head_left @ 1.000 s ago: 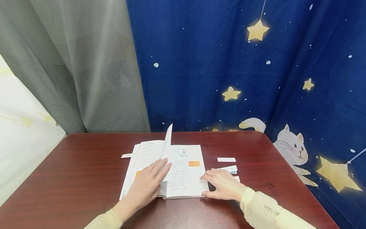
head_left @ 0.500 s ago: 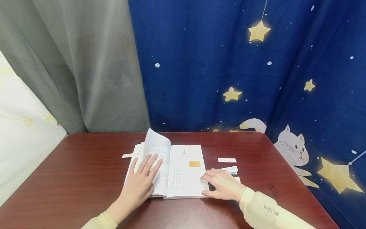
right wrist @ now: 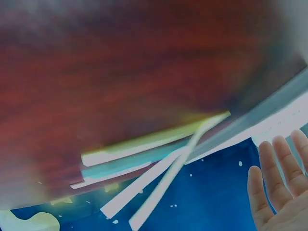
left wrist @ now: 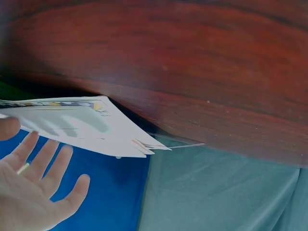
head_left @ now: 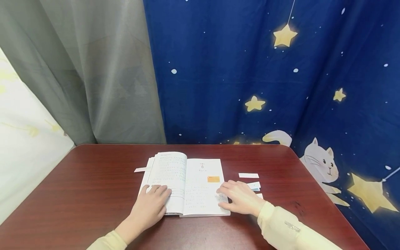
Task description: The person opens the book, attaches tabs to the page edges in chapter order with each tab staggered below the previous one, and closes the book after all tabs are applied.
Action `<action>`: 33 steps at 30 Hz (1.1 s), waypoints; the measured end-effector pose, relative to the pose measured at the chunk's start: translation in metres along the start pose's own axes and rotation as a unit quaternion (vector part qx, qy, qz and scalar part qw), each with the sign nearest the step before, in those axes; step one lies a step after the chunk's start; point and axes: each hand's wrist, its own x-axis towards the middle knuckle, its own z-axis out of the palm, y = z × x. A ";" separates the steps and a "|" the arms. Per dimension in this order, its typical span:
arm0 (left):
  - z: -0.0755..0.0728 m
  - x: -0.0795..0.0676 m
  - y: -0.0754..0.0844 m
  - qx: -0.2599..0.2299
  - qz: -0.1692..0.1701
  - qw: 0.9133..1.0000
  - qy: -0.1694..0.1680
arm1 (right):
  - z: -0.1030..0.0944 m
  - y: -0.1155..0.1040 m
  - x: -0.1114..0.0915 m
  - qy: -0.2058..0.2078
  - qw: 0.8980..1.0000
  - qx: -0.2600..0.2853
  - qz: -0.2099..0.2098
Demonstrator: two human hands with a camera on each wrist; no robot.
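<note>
An open book (head_left: 200, 194) lies on the dark red-brown table, its printed pages facing up. Over the lower part of its left page my left hand (head_left: 148, 205) rests with relaxed fingers; the left wrist view has these fingers (left wrist: 57, 166) spread near the paper. At the lower right edge of the right page, my right hand (head_left: 240, 198) touches the sheet with bent, loose fingers. An orange block (head_left: 213, 179) is printed on that page. A white paper strip (head_left: 141, 169) juts out from the book's left side.
Right of the book lie a white strip (head_left: 248, 175), a white-and-blue one (head_left: 255, 186) and another, partly behind the right hand (head_left: 260, 196). Behind the table (head_left: 78, 187) hang a grey curtain (head_left: 122, 86) and a blue one with stars (head_left: 212, 86).
The raised leaf has come over to the left and now lies flat. My left hand moved left with it, then lower on the page. The right hand has hardly moved.
</note>
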 end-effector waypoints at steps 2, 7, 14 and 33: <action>0.000 -0.002 0.000 0.007 -0.010 1.000 -0.023 | -0.003 -0.001 0.007 -0.009 1.000 0.004 0.012; -0.001 -0.005 -0.002 0.008 -0.033 0.997 -0.070 | -0.009 -0.002 0.031 -0.033 0.998 0.020 0.041; -0.005 -0.008 -0.003 0.010 -0.041 0.993 -0.110 | -0.006 -0.003 0.069 -0.044 0.997 0.032 0.055; -0.006 -0.011 -0.008 -0.006 -0.035 0.996 -0.085 | 0.033 -0.002 0.145 -0.106 0.989 0.074 0.073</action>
